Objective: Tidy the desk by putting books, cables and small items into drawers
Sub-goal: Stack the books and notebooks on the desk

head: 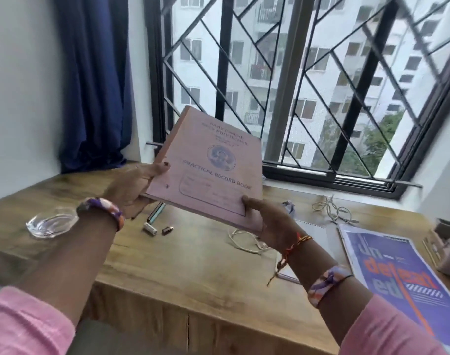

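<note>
Pink sleeves (pixel 24 326) fill the near edge, both forearms reaching up and forward. Between them, a pink record book (pixel 208 170) is held up off the bench (pixel 167 265), tilted, cover facing the person, in front of the window grille (pixel 308 80). Left hand (pixel 134 188) grips the book's left edge, thumb on the cover, fingers curled behind. Right hand (pixel 272 226) pinches the lower right corner, thumb on top, fingers underneath. Both hands closed on the book, firm two-point hold.

Step in hand, as I read it: book is picked up, next goes to a drawer. No drawer is open in view; only the bench front panel (pixel 218 334) shows below. To do it well, shift the book to one hand, keep it flat so pages don't splay, free the other hand to pull the drawer, lay the book flat and to one side to leave room.

Still out on the bench: white cable (pixel 244 242) just under the book, a second coiled cable (pixel 331 208) near the window sill, pen (pixel 156 213), small white cylinder (pixel 150 228) and tiny dark cap (pixel 167 230) beside it, glass dish (pixel 52 222) far left. Purple magazine (pixel 393 283) lies right, spiral notebook (pixel 313 234) partly under the right arm, grey pouch (pixel 449 254) at the far right edge. Blue curtain (pixel 95 80) hangs back left. Task looks early; most items untouched.
</note>
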`<state>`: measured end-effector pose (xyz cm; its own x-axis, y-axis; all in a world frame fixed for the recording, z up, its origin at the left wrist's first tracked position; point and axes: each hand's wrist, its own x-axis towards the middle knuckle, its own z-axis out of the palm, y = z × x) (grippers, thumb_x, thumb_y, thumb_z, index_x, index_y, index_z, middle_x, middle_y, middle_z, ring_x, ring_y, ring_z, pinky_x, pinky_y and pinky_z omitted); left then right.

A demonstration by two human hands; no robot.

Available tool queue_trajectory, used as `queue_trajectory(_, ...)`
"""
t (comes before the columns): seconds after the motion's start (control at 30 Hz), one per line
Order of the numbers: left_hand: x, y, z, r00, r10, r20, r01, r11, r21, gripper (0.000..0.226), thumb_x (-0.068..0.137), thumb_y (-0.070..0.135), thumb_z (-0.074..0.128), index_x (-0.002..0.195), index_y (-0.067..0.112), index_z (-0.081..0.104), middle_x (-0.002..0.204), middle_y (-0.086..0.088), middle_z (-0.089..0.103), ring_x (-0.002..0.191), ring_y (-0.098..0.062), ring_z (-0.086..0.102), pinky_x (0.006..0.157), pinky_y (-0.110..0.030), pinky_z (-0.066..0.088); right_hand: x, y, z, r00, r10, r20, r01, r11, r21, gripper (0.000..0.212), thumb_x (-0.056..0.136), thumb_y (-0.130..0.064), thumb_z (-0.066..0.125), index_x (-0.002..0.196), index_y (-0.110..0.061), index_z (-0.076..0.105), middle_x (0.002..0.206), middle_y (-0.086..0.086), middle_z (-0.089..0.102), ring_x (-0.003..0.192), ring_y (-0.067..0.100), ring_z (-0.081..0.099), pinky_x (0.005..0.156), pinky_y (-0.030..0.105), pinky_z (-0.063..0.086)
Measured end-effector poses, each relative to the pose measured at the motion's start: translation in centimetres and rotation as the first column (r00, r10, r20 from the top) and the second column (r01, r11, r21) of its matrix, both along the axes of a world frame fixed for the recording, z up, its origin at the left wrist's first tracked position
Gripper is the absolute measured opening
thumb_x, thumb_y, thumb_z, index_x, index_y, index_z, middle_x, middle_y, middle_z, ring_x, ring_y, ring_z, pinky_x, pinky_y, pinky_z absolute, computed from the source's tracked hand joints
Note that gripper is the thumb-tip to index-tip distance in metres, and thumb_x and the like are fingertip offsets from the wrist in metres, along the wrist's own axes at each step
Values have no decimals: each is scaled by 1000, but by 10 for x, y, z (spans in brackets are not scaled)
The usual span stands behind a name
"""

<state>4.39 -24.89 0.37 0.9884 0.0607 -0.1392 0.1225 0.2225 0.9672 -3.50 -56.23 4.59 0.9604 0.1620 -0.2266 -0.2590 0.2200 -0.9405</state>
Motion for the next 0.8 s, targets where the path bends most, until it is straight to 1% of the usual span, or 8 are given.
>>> queue_trajectory(0.13, -58, -135, 54, 992, -70, 109, 72, 997, -11, 43, 82, 28, 66, 117, 3, 59, 117, -14, 63, 104, -30, 60, 91, -39, 48, -2, -82, 13, 979, -141, 147, 147, 989, -32, 8, 85, -1, 59, 90, -7, 60, 84, 7, 65, 67, 18, 63, 52, 29, 57)
queue_trajectory(0.23, -63, -213, 53, 976, -199, 90, 198, 980, 12, 22, 86, 27, 59, 96, 7, 62, 88, -10, 63, 71, -18, 50, 53, -20, 41, -4, -153, 17, 944, -243, 223, 262, 963, -58, 11, 85, 3, 57, 89, -7, 60, 71, 3, 67, 51, 9, 63, 46, 21, 52)
queue_trajectory(0.3, -58, -264, 49, 964, -263, 48, 259, 963, 70, 22, 86, 30, 59, 87, 8, 60, 79, -9, 58, 61, -15, 41, 42, -16, 34, -6, -206, 16, 921, -303, 244, 336, 936, -105, 13, 84, 3, 58, 93, -6, 61, 60, -3, 68, 47, 7, 61, 44, 19, 50)
queue_trajectory(0.37, -51, -311, 37, 951, -310, -16, 309, 940, 144, 24, 88, 29, 59, 80, 6, 58, 74, -10, 55, 58, -17, 44, 45, -18, 38, -11, -257, 12, 913, -326, 245, 368, 917, -152, 13, 84, 2, 59, 93, -6, 61, 59, -3, 68, 48, 8, 62, 45, 20, 52)
queue_trajectory(0.47, -44, -396, 12, 906, -409, -110, 423, 854, 303, 43, 79, 38, 68, 70, -1, 55, 60, -11, 55, 52, -19, 50, 51, -23, 40, -18, -345, -5, 902, -387, 193, 420, 889, -181, 26, 81, 5, 61, 106, 0, 58, 80, 10, 70, 59, 16, 65, 60, 29, 57)
queue_trajectory(0.6, -44, -454, -14, 904, -388, -181, 428, 796, 429, 42, 87, 27, 63, 54, 9, 44, 30, 7, 39, 25, -6, 35, 33, -13, 31, -20, -399, -33, 899, -426, 100, 437, 871, -225, 32, 81, 10, 57, 113, 2, 56, 57, -2, 69, 47, 8, 64, 45, 19, 53)
queue_trajectory(0.7, -49, -462, -26, 910, -365, -196, 407, 703, 582, 39, 87, 27, 62, 56, 9, 48, 42, 1, 47, 29, -6, 43, 31, -14, 34, -22, -403, -52, 904, -426, 30, 419, 873, -250, 33, 81, 11, 58, 113, 7, 54, 58, 2, 68, 44, 9, 63, 42, 17, 50)
queue_trajectory(0.8, -53, -483, -40, 899, -329, -288, 435, 596, 675, 33, 86, 32, 63, 63, 10, 53, 56, -2, 52, 43, -11, 47, 38, -16, 39, -21, -422, -76, 914, -402, -56, 362, 870, -334, 37, 82, 8, 60, 117, 8, 52, 77, 9, 65, 48, 10, 63, 42, 16, 49)
